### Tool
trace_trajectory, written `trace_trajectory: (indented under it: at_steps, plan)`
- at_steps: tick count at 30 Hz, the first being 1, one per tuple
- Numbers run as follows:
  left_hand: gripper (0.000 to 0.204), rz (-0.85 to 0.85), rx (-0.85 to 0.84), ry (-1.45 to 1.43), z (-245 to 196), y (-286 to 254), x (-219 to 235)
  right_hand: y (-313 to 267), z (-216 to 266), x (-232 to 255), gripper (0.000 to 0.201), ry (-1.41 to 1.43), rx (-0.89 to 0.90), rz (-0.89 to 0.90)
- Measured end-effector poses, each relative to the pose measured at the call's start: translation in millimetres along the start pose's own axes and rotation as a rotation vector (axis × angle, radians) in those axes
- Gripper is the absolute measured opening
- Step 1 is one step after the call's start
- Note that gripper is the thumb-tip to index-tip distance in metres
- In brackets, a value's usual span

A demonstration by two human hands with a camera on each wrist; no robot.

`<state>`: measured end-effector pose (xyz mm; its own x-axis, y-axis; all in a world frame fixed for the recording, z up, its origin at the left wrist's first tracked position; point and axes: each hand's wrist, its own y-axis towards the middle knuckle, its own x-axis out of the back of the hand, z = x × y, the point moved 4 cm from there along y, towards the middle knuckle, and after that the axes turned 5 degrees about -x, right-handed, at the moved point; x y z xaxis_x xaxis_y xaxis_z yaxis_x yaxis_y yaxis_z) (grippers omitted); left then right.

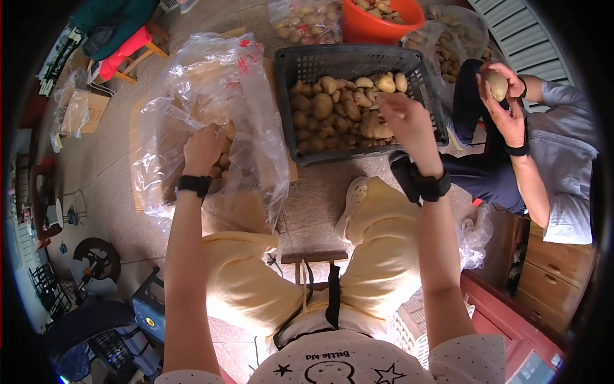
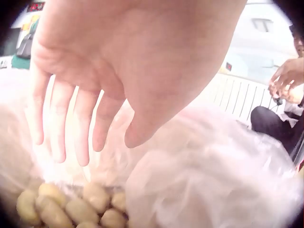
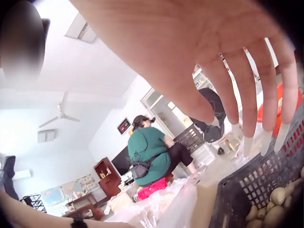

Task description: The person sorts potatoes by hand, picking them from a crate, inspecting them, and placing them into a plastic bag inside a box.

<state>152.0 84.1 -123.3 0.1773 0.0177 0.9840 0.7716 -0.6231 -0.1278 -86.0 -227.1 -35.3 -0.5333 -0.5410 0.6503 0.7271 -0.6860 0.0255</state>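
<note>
My left hand [image 1: 203, 150] hangs over the mouth of a clear plastic bag [image 1: 252, 96], its fingers spread and pointing down. Below the fingertips, potatoes [image 2: 80, 209] lie in the bag, as the left wrist view shows. My right hand [image 1: 409, 121] hovers above the right part of a black plastic crate [image 1: 307, 158], fingers extended and slightly apart, with nothing held. Many potatoes [image 1: 332, 105], some with knobbly shapes, fill the crate's bottom. In the right wrist view, the crate's potatoes [image 3: 277, 195] show under the fingertips.
At the right, a seated person holds a potato [image 1: 496, 85] in both hands. An orange basin [image 1: 384, 29] of potatoes stands behind the crate, with bags of potatoes [image 1: 304, 22] beside it. Another person in green [image 3: 149, 149] sits farther off. Cardboard [image 1: 137, 160] lies under the plastic bag.
</note>
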Motion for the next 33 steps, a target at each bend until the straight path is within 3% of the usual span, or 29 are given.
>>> trace_trajectory:
  at_steps: [2, 4, 6, 9, 10, 12, 14, 18, 20, 21, 24, 26, 28, 33]
  plan:
    - [0.029, -0.213, -0.104, -0.217, -38.1, -14.9, 49.7, 5.8, -8.1, 16.8, 0.027, -0.054, -0.011, -0.041]
    - [0.025, -0.198, -0.136, -0.324, -77.6, -34.4, 86.2, 12.8, -31.5, 27.1, 0.028, -0.073, 0.025, -0.093]
    - [0.024, -0.219, -0.286, -0.488, -113.5, -57.5, 110.4, 19.6, -47.3, 31.4, 0.029, 0.008, 0.002, -0.077]
    - [0.022, -0.199, -0.353, -0.545, -141.2, -78.8, 116.4, 24.4, -57.2, 22.7, 0.035, 0.055, -0.089, 0.012]
    - [0.022, -0.201, -0.353, -0.546, -142.4, -79.8, 113.3, 24.9, -61.5, 15.7, 0.041, 0.014, -0.154, 0.083]
    - [0.022, -0.208, -0.449, -0.382, -147.7, -81.1, 102.7, 24.4, -68.4, -0.4, 0.046, 0.0, -0.137, 0.093]
    - [0.023, -0.169, -0.454, -0.335, -148.6, -80.4, 92.1, 20.1, -67.2, -15.1, 0.047, -0.008, -0.088, 0.224]
    - [0.029, -0.175, -0.497, -0.298, -151.9, -79.8, 80.6, 15.4, -66.6, -39.6, 0.044, -0.034, -0.151, 0.395]
    - [0.028, -0.174, -0.499, -0.312, -150.0, -78.0, 76.4, 8.3, -49.2, -56.1, 0.041, 0.104, -0.166, 0.46]
    - [0.027, -0.174, -0.501, -0.324, -149.5, -76.7, 74.6, 11.4, -38.1, -58.2, 0.037, 0.008, -0.154, 0.493]
    - [0.018, -0.176, -0.479, -0.336, -148.8, -73.1, 80.9, 32.9, -49.2, -75.2, 0.034, -0.185, -0.026, 0.349]
    - [0.015, -0.169, -0.46, -0.34, -147.5, -72.8, 84.7, 62.7, -85.0, -96.3, 0.032, -0.168, -0.033, 0.355]
    - [0.013, -0.161, -0.445, -0.339, -144.4, -73.2, 84.1, 90.7, -106.6, -109.5, 0.033, -0.382, -0.01, 0.23]
    - [0.021, -0.139, -0.451, -0.339, -142.6, -75.1, 82.3, 140.9, -156.8, -158.1, 0.045, -0.631, -0.169, 0.398]
